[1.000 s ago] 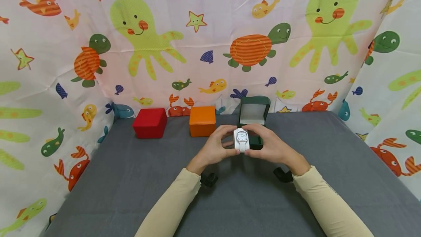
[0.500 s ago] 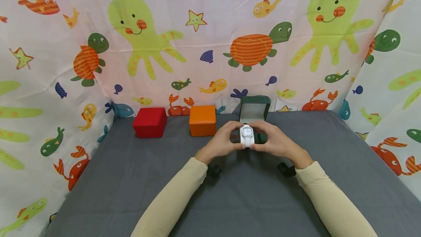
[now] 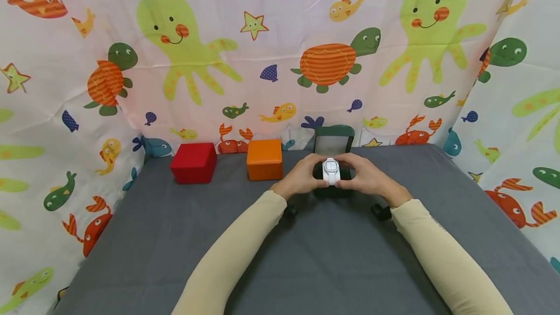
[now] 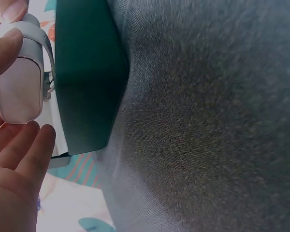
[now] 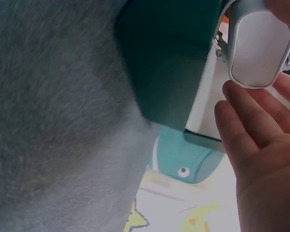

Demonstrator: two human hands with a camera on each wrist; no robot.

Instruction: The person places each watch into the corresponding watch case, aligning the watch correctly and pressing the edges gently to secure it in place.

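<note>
A white wristwatch (image 3: pixel 331 171) wrapped round a pale cushion (image 4: pixel 20 89) is held between both hands, over the dark green box (image 3: pixel 334 131) whose lid stands raised at the back. My left hand (image 3: pixel 303 176) pinches its left side, thumb near the front and fingers behind. From the right, my right hand (image 3: pixel 366 175) pinches it the same way. The right wrist view shows the cushion's flat end (image 5: pixel 261 48) between thumb and fingertips, beside the box's green wall (image 5: pixel 171 58). Most of the box's base is hidden by the hands in the head view.
A red box (image 3: pixel 194 163) and an orange box (image 3: pixel 264 160) stand in a row left of the green box, near the back edge of the grey-covered table (image 3: pixel 175 242). A curtain printed with sea animals (image 3: pixel 271 43) hangs behind and at both sides.
Both hands have carried the watch on its cushion away from the body and slightly right, until it overlaps the green box. The view has shifted slightly. The red and orange boxes stay put.
</note>
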